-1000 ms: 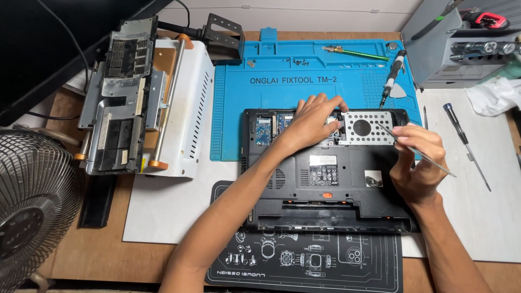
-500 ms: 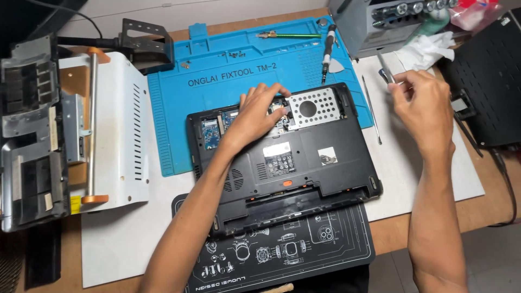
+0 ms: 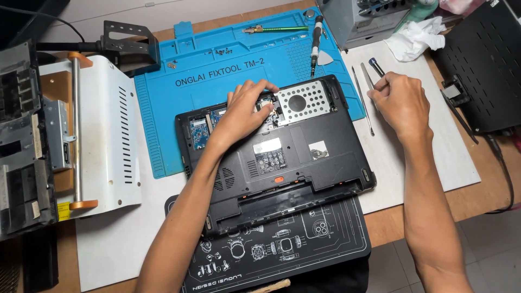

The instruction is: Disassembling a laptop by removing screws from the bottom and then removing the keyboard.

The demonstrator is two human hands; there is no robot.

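Left hand [image 3: 243, 115] flat, open on laptop [image 3: 304, 157]; right hand [image 3: 400, 103] grip closed on screwdriver [image 3: 376, 66]

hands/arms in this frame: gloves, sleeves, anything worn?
Nothing worn, as far as the view shows. The left hand and right hand are both bare: no gloves, rings, watch or wrist strap. Both forearms are bare up to the frame edge, with no sleeve in view.

Laptop [image 3: 282, 157] on mat [image 3: 217, 70] (center); tweezers [image 3: 362, 97] right, printer [image 3: 103, 135] left.
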